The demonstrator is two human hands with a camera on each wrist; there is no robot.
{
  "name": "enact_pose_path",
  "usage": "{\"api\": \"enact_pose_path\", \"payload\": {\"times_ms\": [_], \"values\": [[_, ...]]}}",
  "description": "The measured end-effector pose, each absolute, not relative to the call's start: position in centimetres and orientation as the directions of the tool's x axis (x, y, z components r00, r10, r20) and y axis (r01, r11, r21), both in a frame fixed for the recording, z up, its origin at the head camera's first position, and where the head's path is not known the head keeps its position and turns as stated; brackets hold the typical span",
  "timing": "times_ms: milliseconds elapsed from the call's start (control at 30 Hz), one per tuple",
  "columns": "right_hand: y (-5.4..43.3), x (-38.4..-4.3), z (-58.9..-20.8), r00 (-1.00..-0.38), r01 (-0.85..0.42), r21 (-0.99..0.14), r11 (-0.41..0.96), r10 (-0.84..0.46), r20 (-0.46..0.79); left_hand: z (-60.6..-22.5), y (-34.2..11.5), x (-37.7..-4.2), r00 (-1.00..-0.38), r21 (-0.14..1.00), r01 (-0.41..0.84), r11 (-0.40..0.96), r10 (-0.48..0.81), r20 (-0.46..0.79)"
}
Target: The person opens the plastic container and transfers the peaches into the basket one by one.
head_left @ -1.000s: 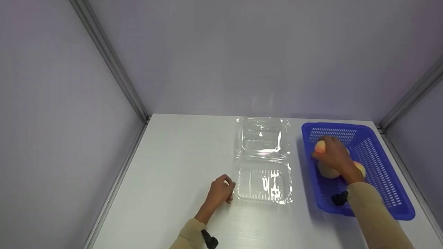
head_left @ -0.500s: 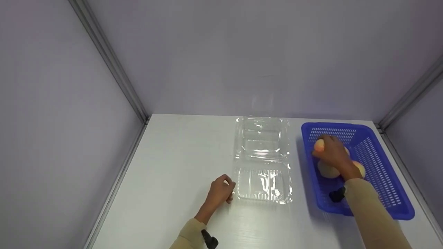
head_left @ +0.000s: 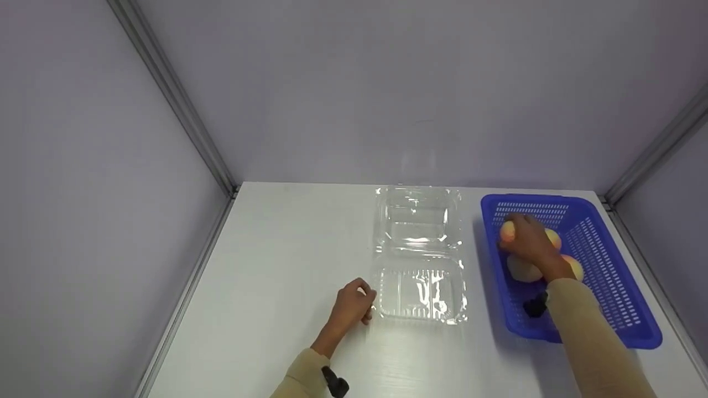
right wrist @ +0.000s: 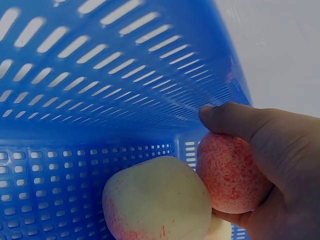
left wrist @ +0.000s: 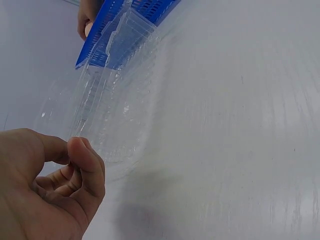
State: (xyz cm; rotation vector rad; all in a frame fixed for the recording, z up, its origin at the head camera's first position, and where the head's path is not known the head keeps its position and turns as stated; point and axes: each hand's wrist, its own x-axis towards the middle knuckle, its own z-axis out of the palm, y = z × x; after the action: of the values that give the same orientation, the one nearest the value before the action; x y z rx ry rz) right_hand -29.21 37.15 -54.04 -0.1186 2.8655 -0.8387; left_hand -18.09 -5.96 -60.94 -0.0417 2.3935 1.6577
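Note:
My right hand [head_left: 528,240] reaches into the blue plastic basket [head_left: 608,271] and grips a peach [head_left: 508,231]. In the right wrist view, thumb and fingers wrap that speckled red peach [right wrist: 232,172], with a larger pale peach [right wrist: 157,200] beside it. At the table's middle lies a clear plastic clamshell container [head_left: 420,293], spread open with its lid half toward the back. My left hand [head_left: 351,304] pinches its near left edge between thumb and index finger, seen closer in the left wrist view, where the container [left wrist: 120,100] extends away from the fingertips.
Several peaches sit in the basket, among them one under my right wrist [head_left: 524,270] and one to its right [head_left: 573,267]. The white table [head_left: 276,249] meets a grey back wall [head_left: 354,99], with side panels and metal posts at both ends.
My right hand, holding the peach, has shifted slightly left and toward the back inside the basket, showing more of the peach behind it. My left hand and the container stay put.

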Motion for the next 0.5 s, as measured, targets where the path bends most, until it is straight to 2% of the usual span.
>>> {"api": "enact_pose_path", "payload": {"times_ms": [500], "values": [[36.88, -29.26, -54.36, -0.986, -0.131, -0.444, 0.887, -0.163, -0.035, -60.98, -6.10, -18.11, -0.972, 0.923, -0.152, 0.354, 0.117, -0.204]]}}
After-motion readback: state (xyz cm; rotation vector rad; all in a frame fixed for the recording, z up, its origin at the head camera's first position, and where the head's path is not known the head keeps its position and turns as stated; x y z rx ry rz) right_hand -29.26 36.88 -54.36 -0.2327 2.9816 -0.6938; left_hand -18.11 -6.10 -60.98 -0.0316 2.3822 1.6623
